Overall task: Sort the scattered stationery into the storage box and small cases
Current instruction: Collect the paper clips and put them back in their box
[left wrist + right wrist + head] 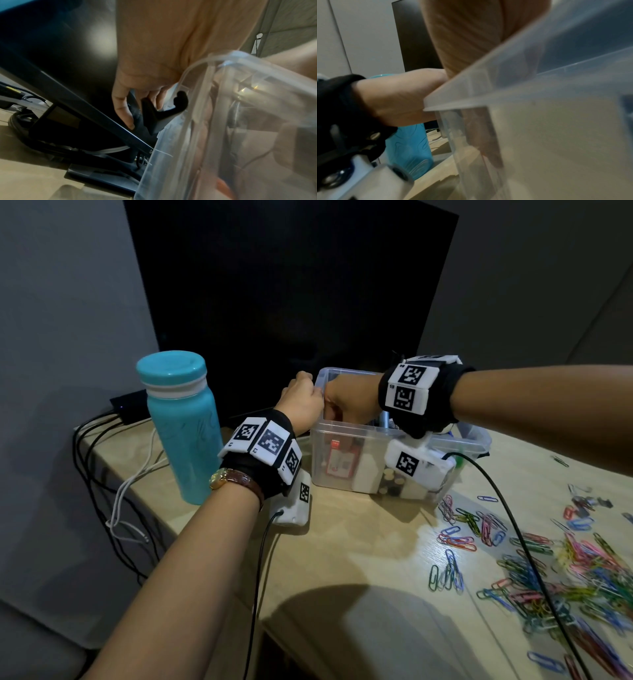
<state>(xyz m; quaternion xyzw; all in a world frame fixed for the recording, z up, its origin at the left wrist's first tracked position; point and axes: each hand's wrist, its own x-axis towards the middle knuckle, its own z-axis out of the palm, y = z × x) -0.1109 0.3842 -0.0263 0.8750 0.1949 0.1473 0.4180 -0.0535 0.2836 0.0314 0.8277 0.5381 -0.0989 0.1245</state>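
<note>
A clear plastic storage box stands open on the desk, coloured paper clips scattered well right of it.

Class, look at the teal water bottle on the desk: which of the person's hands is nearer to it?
Left. The left hand grips the storage box at its corner nearest the teal water bottle; the right hand reaches inside the box, farther from the bottle.

My hands crowd the box at its left end. The monitor blocks just behind, the bottle stands near on the left; bare desk lies open in front, clips spread rightward.
</note>
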